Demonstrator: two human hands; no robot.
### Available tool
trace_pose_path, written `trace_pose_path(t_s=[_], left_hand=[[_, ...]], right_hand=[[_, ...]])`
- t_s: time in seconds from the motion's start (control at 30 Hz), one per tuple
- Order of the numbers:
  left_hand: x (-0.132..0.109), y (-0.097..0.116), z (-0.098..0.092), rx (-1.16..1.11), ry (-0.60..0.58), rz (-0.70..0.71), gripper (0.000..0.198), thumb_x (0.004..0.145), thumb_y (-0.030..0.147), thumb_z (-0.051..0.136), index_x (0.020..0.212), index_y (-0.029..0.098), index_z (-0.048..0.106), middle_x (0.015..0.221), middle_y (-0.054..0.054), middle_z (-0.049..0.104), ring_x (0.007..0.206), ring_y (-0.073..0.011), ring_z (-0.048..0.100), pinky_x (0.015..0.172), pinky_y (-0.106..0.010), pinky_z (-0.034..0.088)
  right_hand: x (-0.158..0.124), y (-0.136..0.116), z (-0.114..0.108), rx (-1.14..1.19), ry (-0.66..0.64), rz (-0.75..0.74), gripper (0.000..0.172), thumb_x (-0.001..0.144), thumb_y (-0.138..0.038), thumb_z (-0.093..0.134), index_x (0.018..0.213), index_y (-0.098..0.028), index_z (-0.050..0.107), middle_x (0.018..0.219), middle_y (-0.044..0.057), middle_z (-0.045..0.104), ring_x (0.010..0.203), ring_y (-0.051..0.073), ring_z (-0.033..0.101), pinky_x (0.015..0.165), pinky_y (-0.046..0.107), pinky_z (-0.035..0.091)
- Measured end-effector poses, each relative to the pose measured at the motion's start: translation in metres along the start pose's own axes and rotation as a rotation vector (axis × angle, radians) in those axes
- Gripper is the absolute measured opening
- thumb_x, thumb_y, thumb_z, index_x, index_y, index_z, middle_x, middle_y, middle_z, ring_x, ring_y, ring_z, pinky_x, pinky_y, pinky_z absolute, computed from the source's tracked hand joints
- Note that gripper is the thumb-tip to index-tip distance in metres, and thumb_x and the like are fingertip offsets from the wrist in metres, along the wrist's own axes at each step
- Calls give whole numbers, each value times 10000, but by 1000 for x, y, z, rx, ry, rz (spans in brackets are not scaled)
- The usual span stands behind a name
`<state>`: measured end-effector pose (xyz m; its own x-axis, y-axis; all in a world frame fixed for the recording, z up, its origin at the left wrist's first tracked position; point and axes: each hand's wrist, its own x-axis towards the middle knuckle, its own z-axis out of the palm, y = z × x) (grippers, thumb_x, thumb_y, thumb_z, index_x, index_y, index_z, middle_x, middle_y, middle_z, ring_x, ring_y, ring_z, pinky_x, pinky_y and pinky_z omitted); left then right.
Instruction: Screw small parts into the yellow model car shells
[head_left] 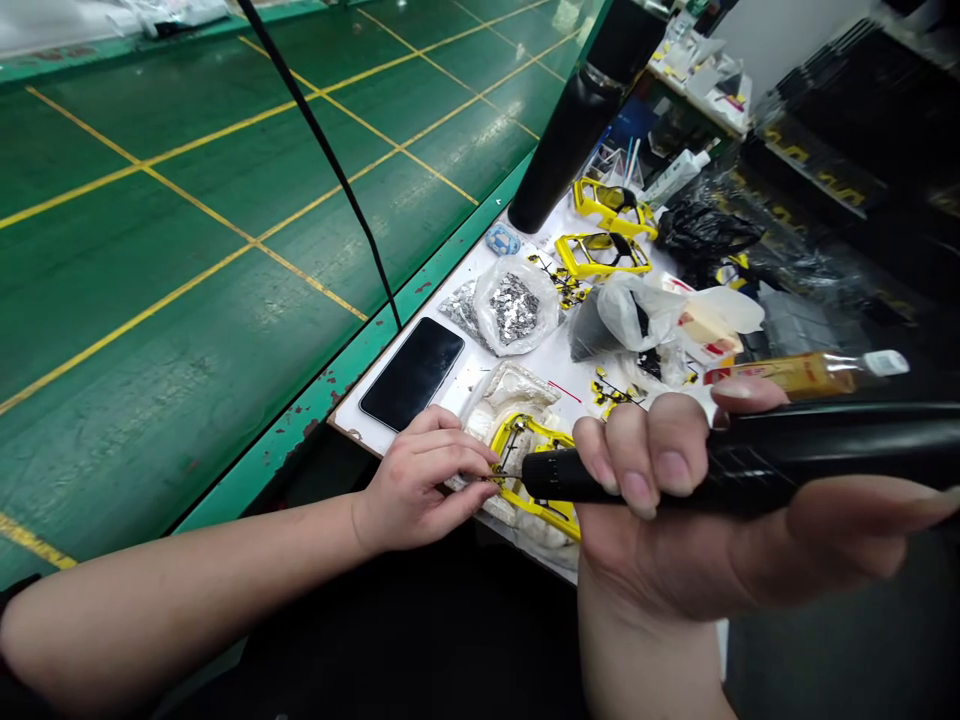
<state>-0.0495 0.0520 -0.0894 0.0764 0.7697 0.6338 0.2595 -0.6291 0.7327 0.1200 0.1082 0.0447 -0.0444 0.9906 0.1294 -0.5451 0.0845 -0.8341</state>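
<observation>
My right hand [675, 500] is wrapped round a black electric screwdriver [750, 460], held level with its tip pointing left at a yellow glasses frame [525, 440]. That frame lies on a white cloth [517, 385] at the near edge of the white table [555, 360]. My left hand [420, 480] rests on the frame's left side, its fingers pinched together right at the screwdriver's tip. What the fingertips pinch is too small to make out.
A black phone [412, 372] lies face up left of the cloth. Behind are a clear bag of small metal parts [514, 305], two more yellow frames [604, 250], white and black plastic bags, an amber bottle [817, 372] and a black cylinder [577, 110]. Green floor lies left.
</observation>
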Motion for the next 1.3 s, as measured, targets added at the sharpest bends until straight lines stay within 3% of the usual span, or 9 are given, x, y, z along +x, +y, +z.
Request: trace_pose_path(t_s=[0.27,0.93,1.3], left_hand=[[1,1,1,-5,13,12,174,969,122,839,1076,194,723,1045,-67,876,884,-182,819,919,-407,534],[1,1,-1,7,-3,24,103,1039,202,792,1108,213,716,967,-57,868,833,-188,815,906,-423,563],[1,0,-1,-7,-7,16,124,1022,212,820,1111,220,733,970,-49,876,854,-192,828,927,-417,572]], right_hand=[[-2,3,6,29,-16,44,449,746,-504,1083,941,-223,791,579,-71,647,415,95,483,470,240,482],[-12,8,0,-96,-121,-67,403,961,-597,902,1075,-224,800,647,-74,634,462,88,525,480,256,480],[-10,6,5,-113,-71,-54,361,929,-573,936,1023,-248,810,609,-88,629,415,94,489,442,280,451]])
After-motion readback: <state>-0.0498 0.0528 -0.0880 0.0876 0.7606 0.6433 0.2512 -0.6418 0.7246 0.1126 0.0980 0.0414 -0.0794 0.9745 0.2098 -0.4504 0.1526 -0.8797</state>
